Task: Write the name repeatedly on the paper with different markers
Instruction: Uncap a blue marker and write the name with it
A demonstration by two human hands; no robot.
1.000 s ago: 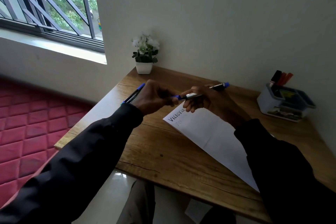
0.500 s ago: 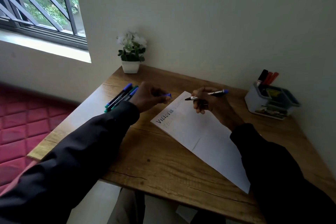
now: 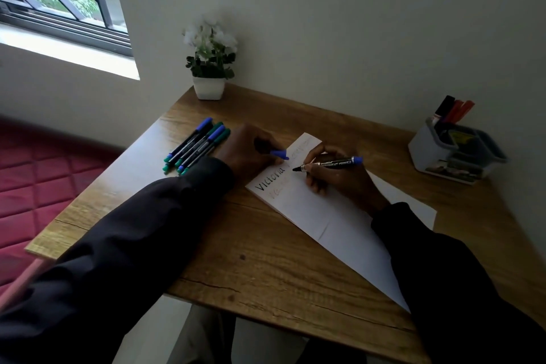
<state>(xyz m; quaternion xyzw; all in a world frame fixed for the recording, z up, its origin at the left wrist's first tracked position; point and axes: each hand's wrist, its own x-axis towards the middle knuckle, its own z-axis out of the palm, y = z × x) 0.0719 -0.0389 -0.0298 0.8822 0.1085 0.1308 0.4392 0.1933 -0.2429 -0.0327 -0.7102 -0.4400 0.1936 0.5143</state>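
A: Item count on the table (image 3: 260, 263)?

B: One paper (image 3: 325, 216), centre. Four or five pens (image 3: 196, 145) lie at 10 o'clock. One organizer (image 3: 428, 151) at 2 o'clock holds three markers (image 3: 453, 111).

A: Hand status?

B: The right hand (image 3: 336, 177) grips one blue marker (image 3: 328, 163), tip at the paper beside "Victoria". The left hand (image 3: 248, 151) is closed on one blue cap (image 3: 280, 154).

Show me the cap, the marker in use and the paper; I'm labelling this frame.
cap (image 3: 280, 154): head view, blue body, at the left hand's fingertips.
marker (image 3: 331, 163): head view, mid-barrel, on the printed label.
paper (image 3: 331, 216): head view, blank middle area.
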